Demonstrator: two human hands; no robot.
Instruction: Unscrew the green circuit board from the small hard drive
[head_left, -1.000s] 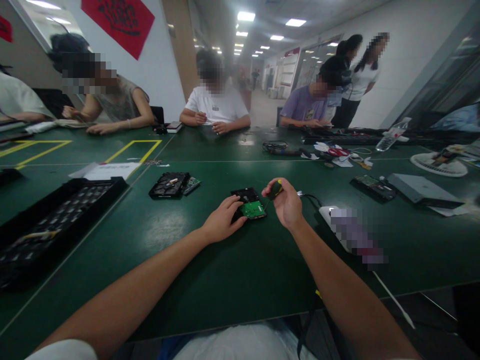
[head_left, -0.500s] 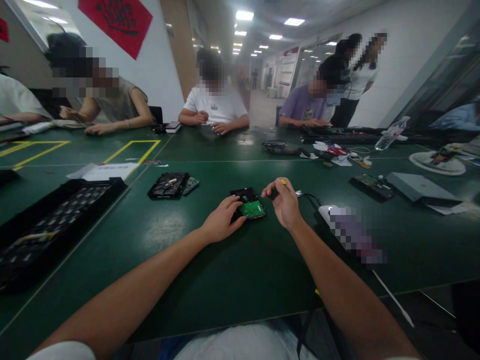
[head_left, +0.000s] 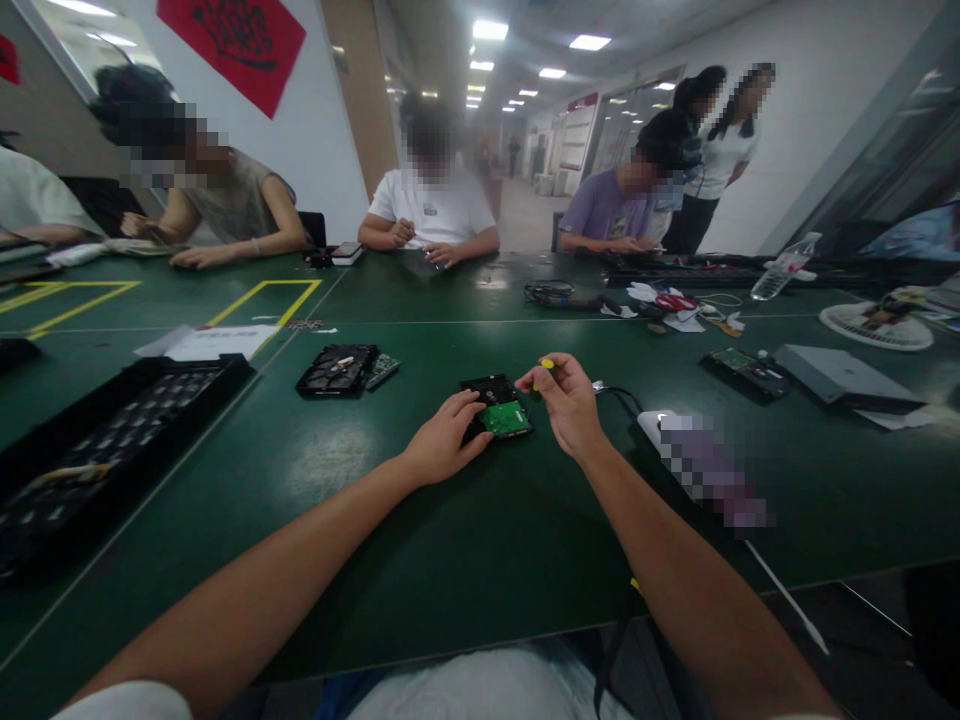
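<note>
A black hard drive (head_left: 493, 392) with a green circuit board (head_left: 505, 418) on top lies on the green table (head_left: 420, 520) in front of me. My left hand (head_left: 444, 440) rests on the drive's left side, fingers curled over its edge, holding it down. My right hand (head_left: 568, 403) is closed round a small screwdriver with a yellow-tipped black handle (head_left: 545, 366), held upright just right of the circuit board. The tool's tip is hidden behind my fingers.
Another opened drive (head_left: 339, 369) lies to the left, beside a long black tray (head_left: 90, 450). A white device (head_left: 660, 425) with a cable sits to my right. Further right lie a drive (head_left: 746, 372) and a grey box (head_left: 844, 375). Several people sit at the far side.
My right hand has shifted slightly left, closer to the circuit board, with the screwdriver still in it. My left hand has stayed on the drive.
</note>
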